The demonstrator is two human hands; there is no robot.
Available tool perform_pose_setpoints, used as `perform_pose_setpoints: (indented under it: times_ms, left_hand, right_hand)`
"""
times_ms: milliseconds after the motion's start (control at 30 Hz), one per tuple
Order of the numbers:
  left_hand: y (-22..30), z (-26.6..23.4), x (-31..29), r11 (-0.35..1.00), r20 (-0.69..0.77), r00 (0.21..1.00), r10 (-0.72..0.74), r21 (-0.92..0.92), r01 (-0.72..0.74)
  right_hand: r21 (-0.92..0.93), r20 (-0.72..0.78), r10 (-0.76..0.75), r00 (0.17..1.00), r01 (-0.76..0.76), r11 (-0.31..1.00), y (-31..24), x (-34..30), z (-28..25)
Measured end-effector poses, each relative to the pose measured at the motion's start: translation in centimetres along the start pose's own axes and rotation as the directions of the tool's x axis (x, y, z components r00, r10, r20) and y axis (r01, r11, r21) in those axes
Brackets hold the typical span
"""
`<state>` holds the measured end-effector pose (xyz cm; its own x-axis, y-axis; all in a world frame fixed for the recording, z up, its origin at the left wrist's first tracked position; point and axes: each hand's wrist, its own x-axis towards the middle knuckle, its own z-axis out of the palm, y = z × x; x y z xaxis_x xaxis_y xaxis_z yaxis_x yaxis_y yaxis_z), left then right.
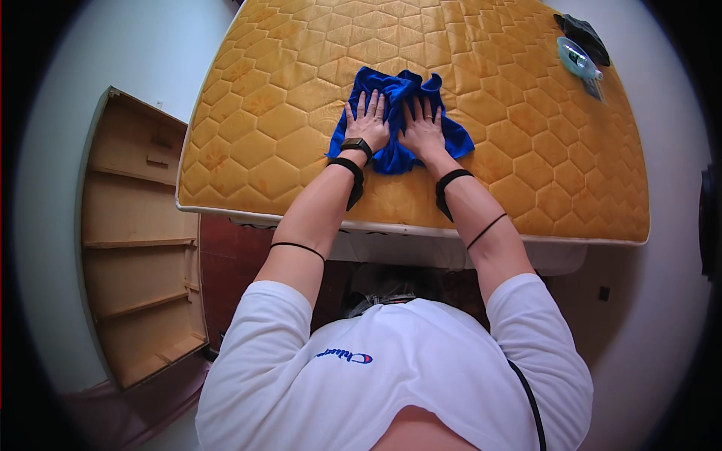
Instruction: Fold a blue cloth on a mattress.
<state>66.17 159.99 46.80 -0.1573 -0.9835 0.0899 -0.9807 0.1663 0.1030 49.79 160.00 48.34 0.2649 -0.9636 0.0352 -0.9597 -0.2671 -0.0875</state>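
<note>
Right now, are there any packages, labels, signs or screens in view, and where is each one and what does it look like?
Clear plastic packet: far right corner of the yellow quilted mattress, oval, see-through with a pale teal tint, beside a dark cloth.
Smartwatch: on the left wrist, small black rectangular screen, dark.
Shirt logo: chest of the white T-shirt, small, blue with a red spot.
No signs visible.

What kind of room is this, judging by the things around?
Probably a bedroom: a bare quilted yellow mattress fills the view, a wooden shelf unit stands beside it, and both hands press a blue cloth on the mattress.
</note>
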Motion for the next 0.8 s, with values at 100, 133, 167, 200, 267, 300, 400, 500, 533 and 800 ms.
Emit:
perform_pose_setpoints:
  times_ms: [100,133,167,200,267,300,400,500,533,800]
  left_hand:
    - [0.2,-0.5,0.4,1.0,-0.003,1.0,-0.01,-0.023,0.01]
    - [0.3,-0.6,-0.1,1.0,-0.008,1.0,-0.003,-0.022,0.003]
    - [-0.5,0.0,-0.7,0.999,-0.034,0.999,0.018,-0.028,-0.019]
    - [-0.5,-0.2,-1.1,0.998,-0.062,0.997,0.048,-0.039,-0.051]
    - [-0.3,-0.1,-3.4,0.995,-0.112,0.989,0.096,-0.03,-0.1]
    - [-0.2,0.0,-5.1,0.992,-0.131,0.984,0.117,-0.023,-0.121]
    - [0.8,-1.6,-11.8,0.979,-0.213,0.961,0.178,-0.063,-0.195]
    - [1.1,-3.9,-18.2,0.977,-0.17,0.976,0.138,-0.135,-0.162]
    - [1.0,-4.3,-19.9,0.982,-0.152,0.983,0.103,-0.14,-0.124]
    - [0.5,-3.4,-22.5,0.972,-0.076,0.994,0.077,-0.215,-0.092]
  right_hand:
    - [-0.006,-0.015,-0.001,1.0,0.0,1.0,0.2,0.3,-0.4]
    - [-0.003,-0.038,-0.013,0.999,0.013,1.0,0.3,0.0,-0.5]
    - [-0.001,-0.044,-0.02,0.999,0.02,1.0,0.1,-0.1,-0.3]
    - [0.011,-0.048,-0.035,0.998,0.036,0.999,0.3,-0.7,-0.2]
    - [-0.011,-0.051,-0.073,0.996,0.073,0.997,0.8,-2.7,-0.1]
    - [-0.011,-0.046,-0.072,0.996,0.072,0.997,0.6,-4.2,-0.1]
    - [-0.017,-0.058,-0.093,0.994,0.092,0.996,0.4,-9.9,-0.3]
    - [0.004,-0.092,-0.064,0.994,0.065,0.998,-0.7,-16.1,-1.2]
    - [0.026,-0.114,-0.034,0.993,0.037,0.999,-1.5,-17.7,-1.5]
    - [0.027,-0.117,0.056,0.992,-0.053,0.998,-4.2,-20.7,-0.5]
